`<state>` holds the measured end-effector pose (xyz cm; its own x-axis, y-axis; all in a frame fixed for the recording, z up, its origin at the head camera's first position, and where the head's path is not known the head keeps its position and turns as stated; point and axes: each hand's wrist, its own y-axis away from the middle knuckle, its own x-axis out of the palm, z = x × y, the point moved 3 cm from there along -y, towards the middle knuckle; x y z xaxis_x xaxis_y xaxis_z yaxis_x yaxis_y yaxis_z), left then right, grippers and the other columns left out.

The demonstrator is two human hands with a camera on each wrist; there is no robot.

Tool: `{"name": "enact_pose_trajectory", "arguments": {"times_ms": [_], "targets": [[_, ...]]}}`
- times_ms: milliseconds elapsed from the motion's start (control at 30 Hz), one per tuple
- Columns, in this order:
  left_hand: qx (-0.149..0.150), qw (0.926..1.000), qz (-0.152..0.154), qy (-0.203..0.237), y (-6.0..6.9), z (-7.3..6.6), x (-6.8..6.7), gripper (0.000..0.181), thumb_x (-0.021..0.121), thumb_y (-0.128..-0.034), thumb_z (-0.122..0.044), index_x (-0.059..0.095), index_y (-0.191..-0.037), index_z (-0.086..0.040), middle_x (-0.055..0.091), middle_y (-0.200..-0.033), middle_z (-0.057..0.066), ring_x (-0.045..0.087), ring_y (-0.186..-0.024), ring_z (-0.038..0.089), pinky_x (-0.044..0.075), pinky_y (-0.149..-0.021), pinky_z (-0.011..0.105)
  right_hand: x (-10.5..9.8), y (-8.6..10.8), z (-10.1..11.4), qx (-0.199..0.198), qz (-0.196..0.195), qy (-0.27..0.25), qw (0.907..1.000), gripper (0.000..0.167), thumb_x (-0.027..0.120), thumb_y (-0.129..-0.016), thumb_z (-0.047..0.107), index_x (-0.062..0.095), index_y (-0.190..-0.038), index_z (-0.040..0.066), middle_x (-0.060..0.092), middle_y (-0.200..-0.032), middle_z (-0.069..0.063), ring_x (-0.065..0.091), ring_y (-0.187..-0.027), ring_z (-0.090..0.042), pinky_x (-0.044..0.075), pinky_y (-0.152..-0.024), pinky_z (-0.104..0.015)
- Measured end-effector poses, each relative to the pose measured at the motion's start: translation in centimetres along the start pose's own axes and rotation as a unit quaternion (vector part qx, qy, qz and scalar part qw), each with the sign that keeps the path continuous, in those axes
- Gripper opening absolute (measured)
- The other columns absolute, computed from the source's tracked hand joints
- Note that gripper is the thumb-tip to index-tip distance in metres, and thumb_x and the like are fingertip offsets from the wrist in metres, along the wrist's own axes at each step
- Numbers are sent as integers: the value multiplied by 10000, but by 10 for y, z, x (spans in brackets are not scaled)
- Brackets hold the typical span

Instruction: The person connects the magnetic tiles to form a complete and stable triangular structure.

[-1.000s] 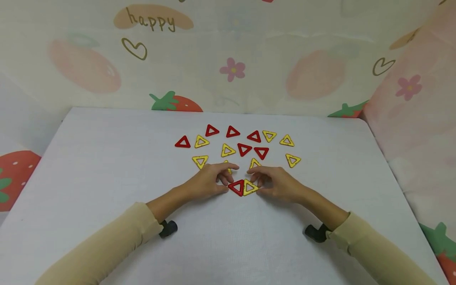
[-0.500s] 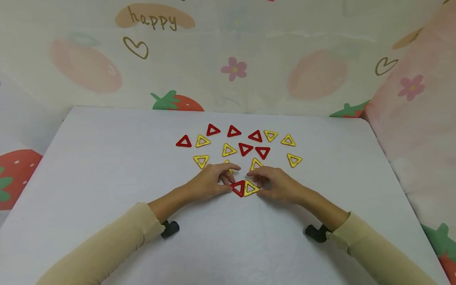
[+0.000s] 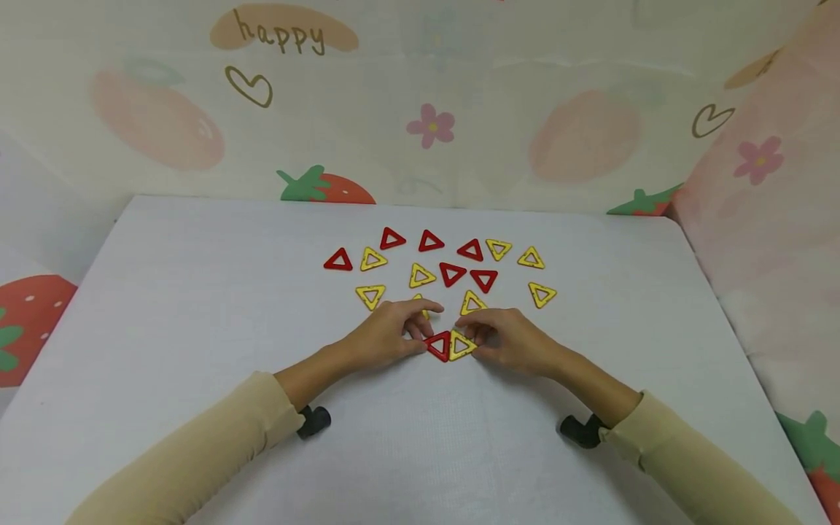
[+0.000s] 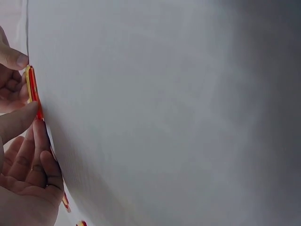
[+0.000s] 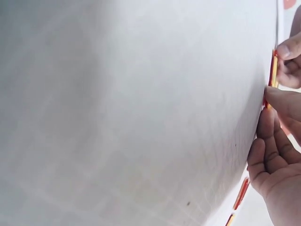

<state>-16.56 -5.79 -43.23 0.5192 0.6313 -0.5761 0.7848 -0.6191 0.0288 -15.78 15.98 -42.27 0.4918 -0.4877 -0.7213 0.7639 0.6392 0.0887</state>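
A red open-centred triangle tile (image 3: 447,348) and a yellow one (image 3: 453,345) lie edge to edge near the table's middle, points outward. My left hand (image 3: 386,335) pinches the red tile's left corner between thumb and fingers. At the yellow tile's right corner, my right hand (image 3: 518,340) pinches likewise. The left wrist view shows the red tile (image 4: 39,111) edge-on, with the left thumb (image 4: 21,121) on it. Edge-on in the right wrist view, the tile pair (image 5: 273,75) runs between both hands. My left hand partly covers another yellow tile beyond it.
Several loose red (image 3: 429,249) and yellow (image 3: 533,267) triangle tiles lie scattered flat beyond the hands. A white cloth covers the table (image 3: 420,445). A patterned curtain (image 3: 367,95) hangs behind it. Black camera mounts (image 3: 315,421) sit under both wrists.
The left hand has shifted slightly right, and its thumb now overlaps the red tile's corner. The right hand has barely moved. The tile pair stays joined; the scattered tiles lie as before.
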Motion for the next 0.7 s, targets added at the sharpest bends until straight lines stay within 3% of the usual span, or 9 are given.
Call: {"name": "enact_pose_trajectory", "arguments": {"times_ms": [700], "targets": [[41, 10000, -17, 13, 0, 0, 1, 538, 760, -857, -18, 569, -1357, -62, 698, -944, -3, 629, -812, 83, 533, -799, 281, -1, 4, 2, -46, -256, -481, 9985, 451, 759, -853, 4, 624, -1282, 39, 675, -992, -4, 612, -878, -137, 537, -830, -306]]}}
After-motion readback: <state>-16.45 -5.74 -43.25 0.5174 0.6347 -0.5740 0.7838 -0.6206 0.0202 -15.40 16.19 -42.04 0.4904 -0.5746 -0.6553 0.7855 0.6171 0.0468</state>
